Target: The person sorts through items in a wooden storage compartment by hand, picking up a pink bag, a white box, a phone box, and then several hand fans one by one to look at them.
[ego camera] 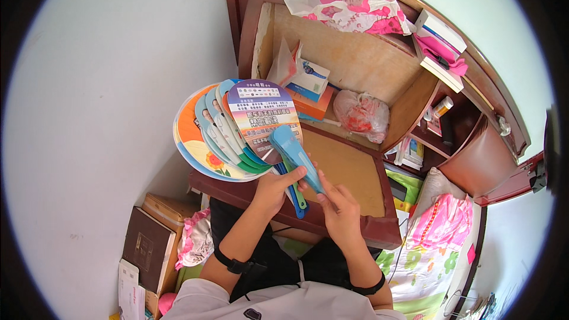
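My left hand (276, 186) grips a spread bunch of printed plastic hand fans (266, 111) by their handles. The front fan is purple and white and bears writing. Behind it, several others show blue, green and orange edges, one with a sunflower. Across their lower part lies a long, flat, light-blue item (293, 149) with a rounded end; it may be a folded fan or a sleeve. My right hand (340, 211) pinches its narrow lower end, while the thumb and fingers of my left hand touch its side. Both hands are above the front edge of an open headboard compartment (346, 164).
In the compartment are cardboard boxes (311, 78) and a tied plastic bag (362, 115). A pink-and-white bag (346, 6) drapes over its back edge, beside a white box (440, 33). Right are shelves (426, 142) and a flowered bed (422, 271); left, a wall (120, 75) and stacked boxes (149, 249).
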